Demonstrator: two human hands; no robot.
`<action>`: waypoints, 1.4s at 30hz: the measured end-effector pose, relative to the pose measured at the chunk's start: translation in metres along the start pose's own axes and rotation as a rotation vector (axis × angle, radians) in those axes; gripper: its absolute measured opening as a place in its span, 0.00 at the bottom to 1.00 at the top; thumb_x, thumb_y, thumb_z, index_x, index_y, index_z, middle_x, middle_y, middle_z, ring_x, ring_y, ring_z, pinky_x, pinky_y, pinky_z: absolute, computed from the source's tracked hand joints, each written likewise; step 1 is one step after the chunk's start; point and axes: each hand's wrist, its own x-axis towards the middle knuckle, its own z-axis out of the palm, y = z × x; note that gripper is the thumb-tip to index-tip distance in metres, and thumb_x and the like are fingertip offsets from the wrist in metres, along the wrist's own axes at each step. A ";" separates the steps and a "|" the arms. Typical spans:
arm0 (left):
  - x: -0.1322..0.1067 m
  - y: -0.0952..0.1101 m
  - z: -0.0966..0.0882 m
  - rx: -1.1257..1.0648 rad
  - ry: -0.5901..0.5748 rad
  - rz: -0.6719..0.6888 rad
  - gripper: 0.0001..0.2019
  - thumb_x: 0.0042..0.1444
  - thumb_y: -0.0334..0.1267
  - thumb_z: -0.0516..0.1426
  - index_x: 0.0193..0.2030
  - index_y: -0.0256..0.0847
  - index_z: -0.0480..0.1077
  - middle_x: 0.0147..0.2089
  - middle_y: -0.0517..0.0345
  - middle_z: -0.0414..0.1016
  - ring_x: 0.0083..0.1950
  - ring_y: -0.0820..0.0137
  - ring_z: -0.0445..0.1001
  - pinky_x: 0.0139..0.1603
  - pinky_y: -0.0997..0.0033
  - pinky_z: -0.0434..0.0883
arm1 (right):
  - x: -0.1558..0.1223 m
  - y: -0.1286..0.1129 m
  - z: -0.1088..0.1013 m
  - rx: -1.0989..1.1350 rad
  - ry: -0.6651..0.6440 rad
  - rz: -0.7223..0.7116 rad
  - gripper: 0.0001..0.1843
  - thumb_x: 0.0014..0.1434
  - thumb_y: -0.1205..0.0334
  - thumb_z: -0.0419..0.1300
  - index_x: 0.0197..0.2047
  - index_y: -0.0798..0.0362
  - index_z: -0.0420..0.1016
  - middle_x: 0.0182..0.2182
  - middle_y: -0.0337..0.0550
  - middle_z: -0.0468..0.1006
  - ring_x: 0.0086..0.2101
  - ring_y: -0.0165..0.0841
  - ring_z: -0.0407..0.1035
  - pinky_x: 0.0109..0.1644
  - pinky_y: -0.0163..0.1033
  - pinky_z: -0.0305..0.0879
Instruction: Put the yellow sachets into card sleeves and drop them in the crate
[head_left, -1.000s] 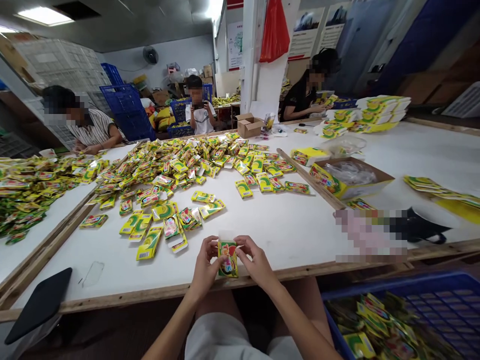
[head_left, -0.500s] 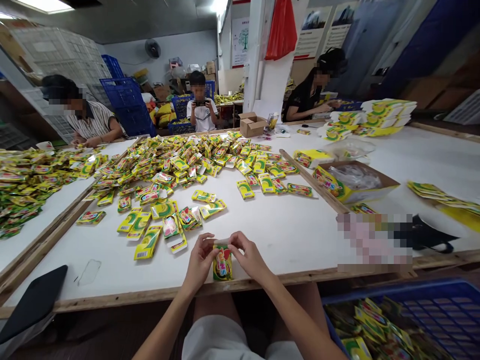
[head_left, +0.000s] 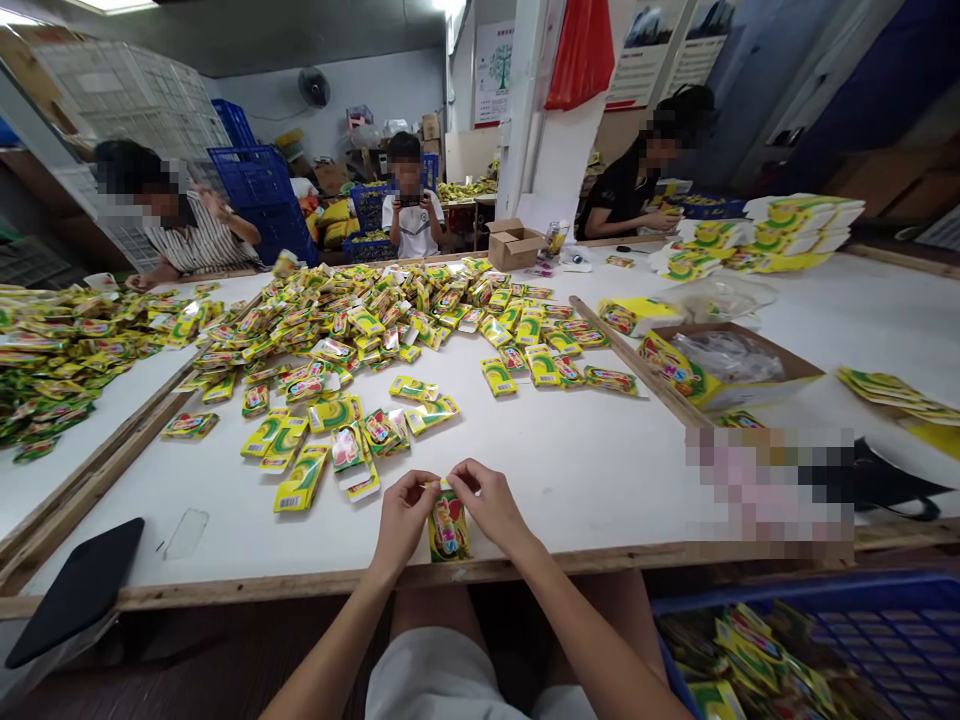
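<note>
A small yellow-green packet (head_left: 448, 527) with a red picture stands upright at the near edge of the white table (head_left: 570, 470). My left hand (head_left: 400, 518) pinches its top left corner and my right hand (head_left: 491, 503) pinches its top right, fingers closed over the folded top flap. Just beyond my left hand lie loose packets (head_left: 330, 440) of the same kind, and a large heap (head_left: 360, 320) of them covers the middle of the table.
A blue crate (head_left: 825, 650) of packets stands at lower right. A black phone (head_left: 75, 590) lies at the table's left corner. An open cardboard box (head_left: 720, 365) and a wooden strip (head_left: 630, 350) sit to the right. Three other people sit at the far side.
The packet's white top flap has been folded down; my fingers moved from its sides to its top edge. The view shifted slightly to the right.
</note>
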 end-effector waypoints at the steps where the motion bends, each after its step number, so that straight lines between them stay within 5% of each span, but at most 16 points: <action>1: 0.001 0.000 -0.001 -0.005 -0.003 -0.002 0.11 0.51 0.44 0.61 0.34 0.37 0.74 0.29 0.57 0.76 0.30 0.70 0.72 0.32 0.74 0.69 | 0.000 0.000 -0.001 -0.004 -0.005 0.006 0.08 0.58 0.60 0.56 0.29 0.52 0.72 0.23 0.37 0.74 0.26 0.31 0.68 0.31 0.35 0.63; 8: -0.012 -0.006 -0.005 -0.011 -0.094 0.011 0.11 0.52 0.43 0.62 0.38 0.38 0.76 0.36 0.53 0.80 0.39 0.65 0.76 0.41 0.67 0.72 | -0.017 0.004 0.004 0.127 -0.063 0.033 0.06 0.58 0.60 0.56 0.35 0.51 0.72 0.29 0.39 0.77 0.31 0.33 0.72 0.35 0.36 0.67; 12: -0.008 0.001 -0.014 0.170 -0.146 0.109 0.11 0.56 0.44 0.58 0.41 0.40 0.75 0.39 0.51 0.79 0.41 0.63 0.76 0.44 0.63 0.72 | -0.021 -0.003 -0.002 0.116 -0.008 0.037 0.07 0.57 0.59 0.56 0.32 0.51 0.73 0.29 0.41 0.78 0.31 0.36 0.73 0.37 0.38 0.69; 15: 0.018 0.006 -0.034 0.454 0.027 0.288 0.15 0.55 0.42 0.59 0.49 0.43 0.72 0.49 0.48 0.75 0.50 0.58 0.73 0.52 0.56 0.68 | -0.038 -0.015 -0.054 -0.041 0.102 0.030 0.10 0.57 0.55 0.55 0.30 0.50 0.73 0.28 0.43 0.78 0.32 0.38 0.73 0.37 0.39 0.69; 18: 0.055 0.005 -0.058 0.844 0.187 0.377 0.26 0.49 0.38 0.63 0.56 0.40 0.67 0.58 0.42 0.68 0.61 0.49 0.64 0.60 0.46 0.60 | -0.071 -0.024 -0.138 -0.335 0.102 0.136 0.12 0.54 0.49 0.57 0.28 0.48 0.74 0.27 0.42 0.79 0.29 0.38 0.73 0.31 0.38 0.68; 20: 0.074 0.002 -0.070 1.053 0.119 0.352 0.24 0.50 0.34 0.62 0.56 0.39 0.67 0.59 0.41 0.67 0.62 0.48 0.64 0.60 0.45 0.61 | -0.092 -0.026 -0.183 -0.484 0.135 0.219 0.13 0.49 0.46 0.61 0.27 0.47 0.75 0.28 0.42 0.80 0.30 0.40 0.74 0.32 0.38 0.69; 22: 0.080 0.001 -0.073 1.136 0.059 0.371 0.18 0.55 0.30 0.57 0.54 0.40 0.69 0.58 0.43 0.70 0.60 0.51 0.67 0.58 0.47 0.65 | -0.104 -0.026 -0.201 -0.497 0.163 0.278 0.15 0.47 0.44 0.62 0.28 0.48 0.75 0.28 0.43 0.80 0.31 0.42 0.74 0.33 0.39 0.70; 24: 0.072 0.002 -0.067 1.101 0.071 0.492 0.17 0.59 0.28 0.52 0.55 0.42 0.69 0.56 0.45 0.72 0.59 0.56 0.69 0.57 0.51 0.68 | -0.104 -0.025 -0.184 -0.350 0.168 0.307 0.18 0.48 0.42 0.61 0.28 0.49 0.75 0.28 0.44 0.79 0.32 0.42 0.74 0.35 0.40 0.70; 27: 0.036 0.004 -0.042 0.946 0.066 0.767 0.20 0.62 0.28 0.50 0.60 0.44 0.64 0.58 0.48 0.71 0.61 0.60 0.68 0.58 0.54 0.69 | -0.080 -0.020 -0.118 0.088 0.163 0.325 0.21 0.50 0.40 0.60 0.31 0.51 0.73 0.30 0.46 0.79 0.34 0.42 0.75 0.40 0.43 0.72; 30: -0.007 -0.002 -0.016 0.821 -0.134 0.946 0.24 0.62 0.26 0.49 0.64 0.45 0.58 0.60 0.49 0.69 0.65 0.61 0.63 0.60 0.55 0.69 | -0.046 -0.013 -0.051 0.496 0.181 0.342 0.25 0.48 0.42 0.63 0.42 0.51 0.68 0.38 0.49 0.80 0.36 0.42 0.76 0.41 0.45 0.72; 32: -0.029 -0.008 -0.005 0.755 -0.249 0.970 0.25 0.62 0.25 0.48 0.65 0.46 0.58 0.60 0.49 0.68 0.65 0.62 0.62 0.60 0.55 0.69 | -0.030 -0.006 -0.024 0.634 0.195 0.320 0.28 0.47 0.46 0.66 0.46 0.49 0.62 0.36 0.46 0.80 0.35 0.40 0.76 0.41 0.45 0.71; 34: -0.040 -0.011 0.001 0.708 -0.281 0.899 0.23 0.62 0.26 0.50 0.62 0.48 0.61 0.62 0.49 0.66 0.66 0.61 0.61 0.60 0.54 0.69 | -0.024 0.001 -0.012 0.672 0.198 0.265 0.28 0.47 0.51 0.67 0.46 0.48 0.59 0.33 0.42 0.80 0.34 0.37 0.75 0.41 0.43 0.71; 37: -0.040 -0.006 0.005 0.547 -0.149 0.642 0.23 0.59 0.32 0.55 0.61 0.48 0.61 0.66 0.46 0.59 0.66 0.56 0.59 0.61 0.51 0.67 | -0.029 0.010 -0.006 0.621 0.160 0.174 0.23 0.50 0.55 0.65 0.46 0.47 0.59 0.34 0.40 0.79 0.35 0.36 0.75 0.41 0.40 0.70; 39: -0.034 -0.001 0.007 0.345 -0.106 0.424 0.23 0.59 0.36 0.56 0.61 0.46 0.59 0.63 0.45 0.63 0.62 0.57 0.65 0.56 0.53 0.70 | -0.037 0.014 -0.004 0.562 0.115 0.139 0.21 0.53 0.57 0.63 0.47 0.47 0.59 0.36 0.40 0.78 0.36 0.35 0.75 0.41 0.40 0.70; 42: -0.023 0.004 0.006 0.126 -0.220 0.169 0.16 0.60 0.39 0.56 0.55 0.42 0.64 0.50 0.48 0.75 0.47 0.62 0.76 0.46 0.61 0.75 | -0.044 0.017 -0.004 0.451 0.045 0.102 0.15 0.56 0.60 0.61 0.46 0.48 0.63 0.37 0.40 0.77 0.37 0.34 0.74 0.41 0.39 0.69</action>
